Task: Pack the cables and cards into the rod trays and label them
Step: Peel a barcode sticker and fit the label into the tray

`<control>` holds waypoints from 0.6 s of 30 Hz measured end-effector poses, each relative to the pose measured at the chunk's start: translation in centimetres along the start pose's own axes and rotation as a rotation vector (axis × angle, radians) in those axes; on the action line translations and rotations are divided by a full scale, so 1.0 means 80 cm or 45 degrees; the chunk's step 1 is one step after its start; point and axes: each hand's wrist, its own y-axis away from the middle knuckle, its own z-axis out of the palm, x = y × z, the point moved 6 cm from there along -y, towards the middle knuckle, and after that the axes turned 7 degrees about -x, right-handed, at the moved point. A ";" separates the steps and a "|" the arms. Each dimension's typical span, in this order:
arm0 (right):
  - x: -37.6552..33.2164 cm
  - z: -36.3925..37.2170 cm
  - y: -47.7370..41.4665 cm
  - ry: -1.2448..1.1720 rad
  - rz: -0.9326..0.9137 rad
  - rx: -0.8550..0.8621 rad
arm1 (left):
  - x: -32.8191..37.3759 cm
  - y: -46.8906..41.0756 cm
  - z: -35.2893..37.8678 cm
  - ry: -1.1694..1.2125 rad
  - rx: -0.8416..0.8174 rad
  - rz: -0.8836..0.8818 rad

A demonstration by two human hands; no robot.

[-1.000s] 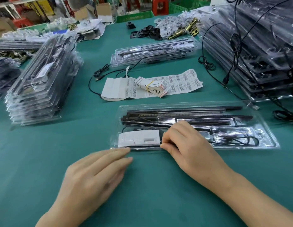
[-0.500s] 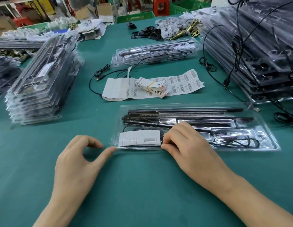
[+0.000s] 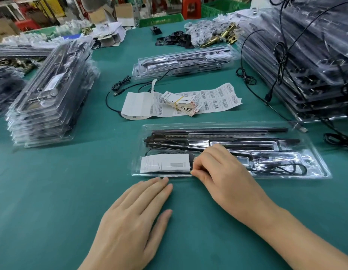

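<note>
Green table (image 3: 52, 191), my view: nearest me a clear rod tray (image 3: 305, 152); behind it a barcode label sheet (image 3: 218, 98), loose black cable (image 3: 109, 94) and second tray (image 3: 185, 63); left tray stack (image 3: 52, 98) and right tray stack (image 3: 305, 65) flank them; my left hand (image 3: 130, 221) lies flat

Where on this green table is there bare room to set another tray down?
Bare mat lies between the left stack and the near tray, and along the front edge left of the left hand. Crowded: the right stack with cables, and the brass parts beyond.

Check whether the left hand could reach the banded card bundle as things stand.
Probably yes: the left hand is open and empty; only the low rod tray lies between it and the card bundle.
</note>
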 end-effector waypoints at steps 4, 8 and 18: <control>0.001 0.001 0.001 0.009 0.009 0.003 | -0.006 0.000 -0.001 -0.031 0.022 -0.072; 0.001 0.001 0.001 -0.018 0.014 -0.004 | -0.005 -0.003 0.003 -0.026 -0.013 -0.086; 0.002 0.001 0.001 -0.008 0.029 -0.001 | -0.018 -0.002 0.008 -0.008 -0.072 -0.246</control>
